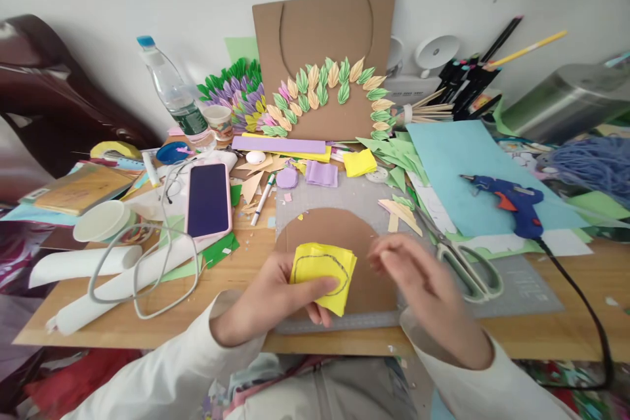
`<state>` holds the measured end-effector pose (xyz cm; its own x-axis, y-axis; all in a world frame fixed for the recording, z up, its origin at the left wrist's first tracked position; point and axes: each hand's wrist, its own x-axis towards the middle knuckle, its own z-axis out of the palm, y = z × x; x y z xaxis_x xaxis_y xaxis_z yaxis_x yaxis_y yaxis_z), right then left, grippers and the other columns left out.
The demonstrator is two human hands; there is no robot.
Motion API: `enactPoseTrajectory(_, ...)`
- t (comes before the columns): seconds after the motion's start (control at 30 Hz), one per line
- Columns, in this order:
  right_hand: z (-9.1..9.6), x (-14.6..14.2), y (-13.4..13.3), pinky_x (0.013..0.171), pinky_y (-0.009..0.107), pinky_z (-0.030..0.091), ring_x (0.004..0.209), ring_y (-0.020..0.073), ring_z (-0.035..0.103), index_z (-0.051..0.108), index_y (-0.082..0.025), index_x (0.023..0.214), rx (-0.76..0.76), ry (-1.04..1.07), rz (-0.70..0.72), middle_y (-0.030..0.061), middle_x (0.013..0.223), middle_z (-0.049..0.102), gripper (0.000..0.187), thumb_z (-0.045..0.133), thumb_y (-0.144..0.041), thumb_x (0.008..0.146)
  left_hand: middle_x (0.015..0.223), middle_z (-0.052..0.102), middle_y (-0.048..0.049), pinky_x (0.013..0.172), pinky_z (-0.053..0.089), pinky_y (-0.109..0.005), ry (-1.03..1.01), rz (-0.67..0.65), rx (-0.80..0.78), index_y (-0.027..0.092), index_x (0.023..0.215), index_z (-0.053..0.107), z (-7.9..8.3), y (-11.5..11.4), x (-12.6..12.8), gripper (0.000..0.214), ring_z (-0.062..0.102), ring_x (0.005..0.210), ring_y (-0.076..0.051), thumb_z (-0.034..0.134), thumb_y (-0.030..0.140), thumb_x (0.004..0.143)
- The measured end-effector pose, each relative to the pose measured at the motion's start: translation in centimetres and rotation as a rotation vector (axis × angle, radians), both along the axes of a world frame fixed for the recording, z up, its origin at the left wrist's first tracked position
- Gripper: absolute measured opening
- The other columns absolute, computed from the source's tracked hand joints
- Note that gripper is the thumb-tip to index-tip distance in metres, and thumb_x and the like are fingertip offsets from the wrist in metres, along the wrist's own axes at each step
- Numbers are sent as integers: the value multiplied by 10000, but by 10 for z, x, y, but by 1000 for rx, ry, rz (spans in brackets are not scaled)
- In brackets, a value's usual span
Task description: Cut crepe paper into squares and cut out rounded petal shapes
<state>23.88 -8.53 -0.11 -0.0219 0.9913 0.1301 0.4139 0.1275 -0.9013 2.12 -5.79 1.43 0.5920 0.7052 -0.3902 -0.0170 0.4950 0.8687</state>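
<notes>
A stack of yellow paper squares (322, 269), with a rounded outline drawn on top, is pinched in my left hand (275, 292), the thumb across its face. My right hand (418, 285) hovers to the right of the stack, slightly blurred, fingers loosely bent and apart with nothing seen in them. Below both hands lies a brown cardboard piece with a round top (315, 223) on a grey cutting mat (526, 285). Grey-handled scissors (467, 269) rest just right of my right hand, partly behind it.
A blue glue gun (522, 203) lies on light blue paper (438, 151), its cord running off the front edge. A phone (209, 200), looped white cable (93, 275) and paper rolls (83, 266) are at left. Behind stand a water bottle (177, 92) and a leaf-decorated cardboard panel (325, 33).
</notes>
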Motion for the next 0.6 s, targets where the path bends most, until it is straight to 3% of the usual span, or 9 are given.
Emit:
enactPoseTrajectory(0.1,-13,47,-3,790,404,523,839,246,633,551,-205,980,141,-591,-316,96,933,626,293,403,-456,949,555,667,-41,480,478,-183,20,37,16,110,651,689,1,-3,-6,318,588,462,-97,743,396,777)
enactPoseTrajectory(0.2,-32,86,-8,801,565,453,891,396,587,527,-146,922,116,-773,-441,195,875,593,360,433,-491,878,571,682,-47,485,478,-185,30,81,38,109,682,702,0,-5,-11,303,598,473,-102,740,395,779)
enactPoseTrajectory(0.37,-49,106,-15,653,486,441,732,392,601,448,-223,807,9,-902,-412,162,722,578,153,478,-364,856,587,674,-32,455,459,-184,37,176,7,113,689,692,1,-10,-16,281,611,469,-112,783,378,723)
enactPoseTrajectory(0.5,-44,110,-13,600,453,418,643,369,602,316,-310,676,-57,-942,-381,116,611,561,282,528,-365,854,585,681,-39,484,477,-182,53,195,6,115,693,700,3,-13,-22,275,618,491,-111,775,375,740)
enactPoseTrajectory(0.6,-34,117,-12,581,446,416,613,366,614,348,-326,607,-111,-948,-328,100,570,575,315,546,-375,847,593,686,-36,493,485,-189,38,209,18,121,687,703,3,-13,-27,260,615,496,-111,775,364,742)
